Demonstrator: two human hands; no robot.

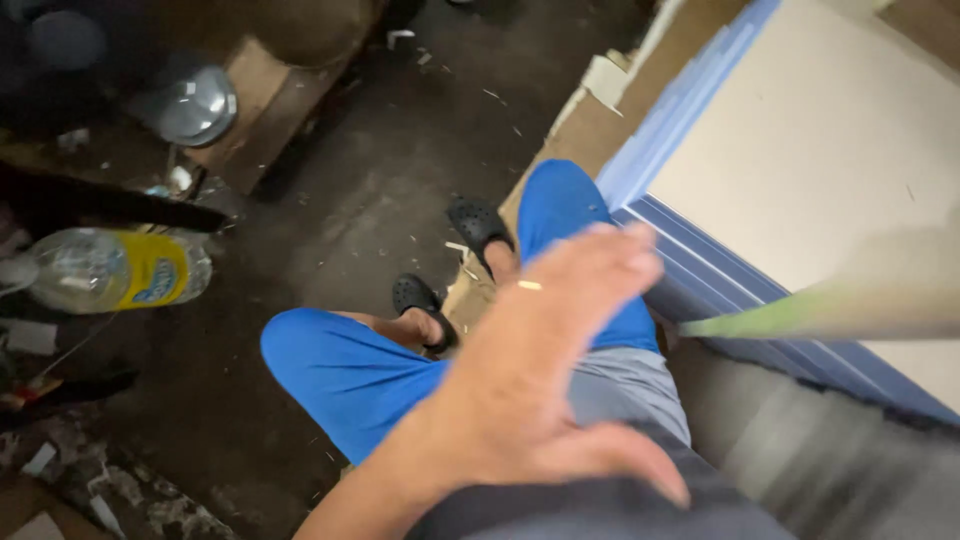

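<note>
Your left hand [530, 370] is open. The fingers are stretched out flat and close together, and the thumb sticks out to the side. It holds nothing and touches nothing. There is a thin ring [529, 285] on one finger. The hand hangs in the air above your knees, close to the boards [820, 150]. I think it is held flat like that so it is ready to land on a wide, smooth thing. I cannot see your right hand at all.

The boards are just to your right, lying flat in a stack. The top one is pale and plain. The edges below it are blue and make neat stripes, one under the other. They lie flat, so they cannot tip over.

A long, pale green strip [860, 305] goes across the boards. It is very blurry, so I cannot tell what it is or what holds it.

You wear blue shorts [340, 370] and black shoes [480, 225]. The floor [360, 200] is dark and dirty, with small scraps on it. A clear bottle [120, 268] with a yellow label lies on its side, well away on your left. A shiny bowl [195, 105] sits farther back.
</note>
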